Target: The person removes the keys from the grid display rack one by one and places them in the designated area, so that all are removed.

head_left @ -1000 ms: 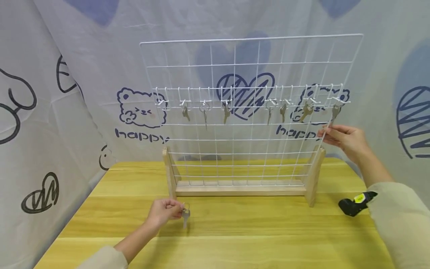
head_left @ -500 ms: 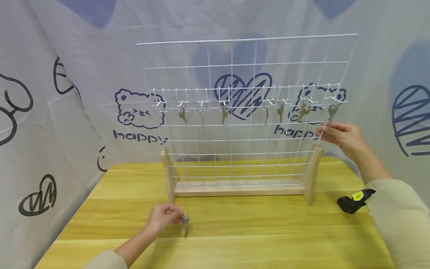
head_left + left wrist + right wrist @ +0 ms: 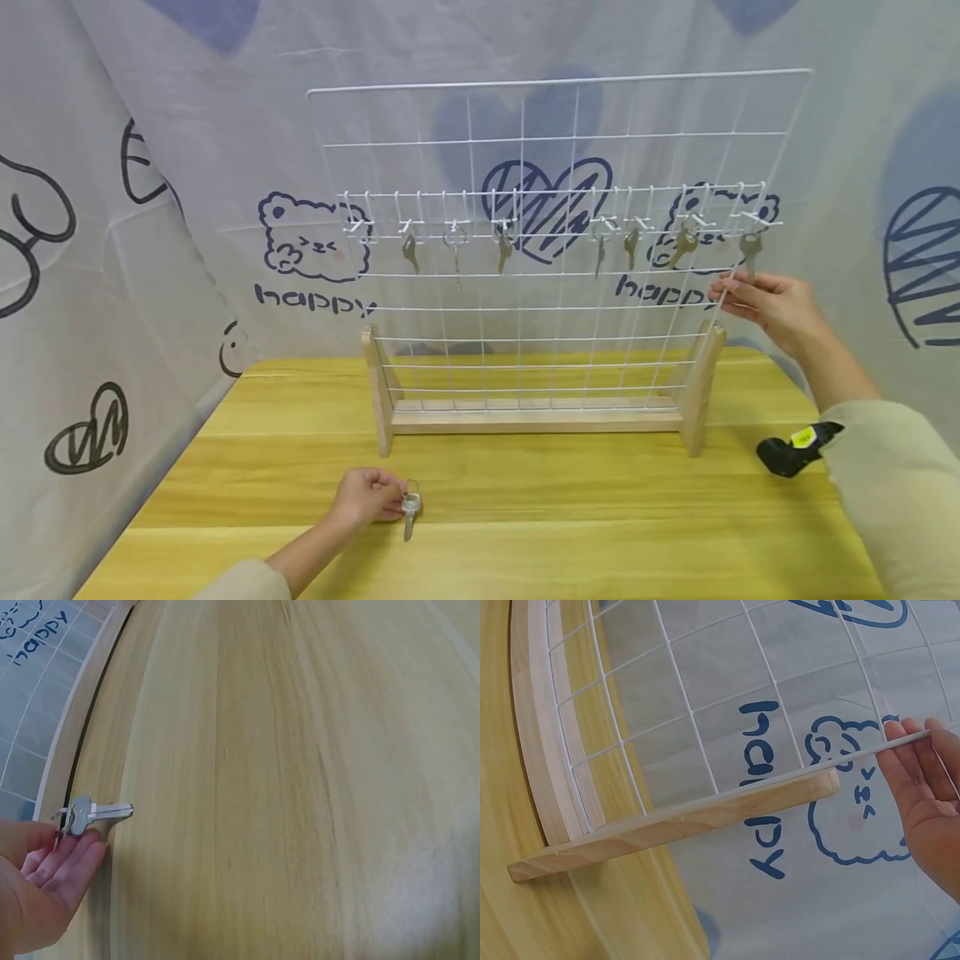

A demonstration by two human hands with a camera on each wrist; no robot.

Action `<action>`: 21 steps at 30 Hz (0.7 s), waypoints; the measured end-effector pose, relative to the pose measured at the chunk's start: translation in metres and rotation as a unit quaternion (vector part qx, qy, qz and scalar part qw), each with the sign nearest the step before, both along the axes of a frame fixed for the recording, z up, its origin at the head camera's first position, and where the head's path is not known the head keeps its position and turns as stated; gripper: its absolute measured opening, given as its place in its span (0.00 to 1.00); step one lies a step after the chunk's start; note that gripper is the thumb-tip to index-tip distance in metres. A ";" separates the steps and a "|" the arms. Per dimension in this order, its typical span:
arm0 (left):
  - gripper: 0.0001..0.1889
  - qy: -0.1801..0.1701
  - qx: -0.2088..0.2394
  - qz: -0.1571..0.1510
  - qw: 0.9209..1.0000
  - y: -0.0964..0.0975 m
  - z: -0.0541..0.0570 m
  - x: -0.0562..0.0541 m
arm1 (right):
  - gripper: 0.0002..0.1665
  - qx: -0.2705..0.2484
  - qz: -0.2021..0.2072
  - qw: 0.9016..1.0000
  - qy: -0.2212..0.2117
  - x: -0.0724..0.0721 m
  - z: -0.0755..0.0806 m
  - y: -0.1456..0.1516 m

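My left hand point(image 3: 367, 497) pinches a small metal key ring low over the table, in front of the rack's left foot. From that ring hangs a silver key point(image 3: 411, 505), which points out past the fingertips in the left wrist view point(image 3: 105, 811). At the far side, my right hand point(image 3: 780, 310) grips the right edge wire of a white wire grid rack point(image 3: 558, 81) between thumb and fingers, as the right wrist view also shows. Several keys hang on white hooks along the grid, among them a silver key point(image 3: 751, 243) just above my right hand.
The grid stands in a wooden base point(image 3: 536, 422) with two upright side pieces on a yellow wood-grain table point(image 3: 540, 533). A bare white hook point(image 3: 357, 227) is at the row's left end. By my right sleeve lies a black object point(image 3: 783, 457) with a yellow label. Printed cloth hangs behind.
My left hand has come down a little with the key, nearer the table top. My right hand keeps its place on the grid's edge.
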State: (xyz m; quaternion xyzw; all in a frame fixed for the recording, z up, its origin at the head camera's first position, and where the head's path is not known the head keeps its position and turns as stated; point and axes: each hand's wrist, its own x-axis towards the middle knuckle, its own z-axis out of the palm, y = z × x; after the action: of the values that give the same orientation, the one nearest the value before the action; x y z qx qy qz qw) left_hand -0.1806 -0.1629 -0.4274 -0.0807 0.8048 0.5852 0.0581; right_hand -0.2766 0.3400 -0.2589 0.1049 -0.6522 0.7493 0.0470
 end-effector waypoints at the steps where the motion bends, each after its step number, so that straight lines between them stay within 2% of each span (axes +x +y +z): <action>1: 0.04 0.002 -0.002 0.007 1.000 0.001 -0.001 0.000 | 0.09 -0.001 0.001 1.000 0.000 0.000 0.000 0.000; 4: 0.03 0.009 -0.014 0.026 1.000 0.002 -0.002 -0.001 | 0.10 -0.028 0.022 0.999 0.005 0.000 0.000 0.001; 7: 0.03 0.021 -0.032 0.028 0.999 0.001 -0.003 -0.003 | 0.12 -0.044 0.033 0.998 0.008 0.000 0.000 0.001; 13: 0.03 0.043 -0.051 0.023 0.997 -0.001 -0.006 -0.008 | 0.09 -0.008 -0.005 1.000 0.004 0.000 0.000 -0.001; 17: 0.04 0.052 -0.055 0.018 0.997 -0.002 -0.010 -0.013 | 0.10 -0.015 -0.001 1.000 0.002 0.000 -0.001 -0.001; 21: 0.04 0.065 -0.079 0.017 0.995 -0.002 -0.012 -0.017 | 0.09 -0.003 -0.009 1.000 0.001 0.001 -0.002 -0.002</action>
State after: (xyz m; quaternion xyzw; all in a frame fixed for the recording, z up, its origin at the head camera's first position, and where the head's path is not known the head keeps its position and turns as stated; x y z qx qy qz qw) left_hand -0.1974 -0.1647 -0.4390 -0.0602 0.8493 0.5243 -0.0110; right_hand -0.2758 0.3383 -0.2606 0.1000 -0.6507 0.7507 0.0544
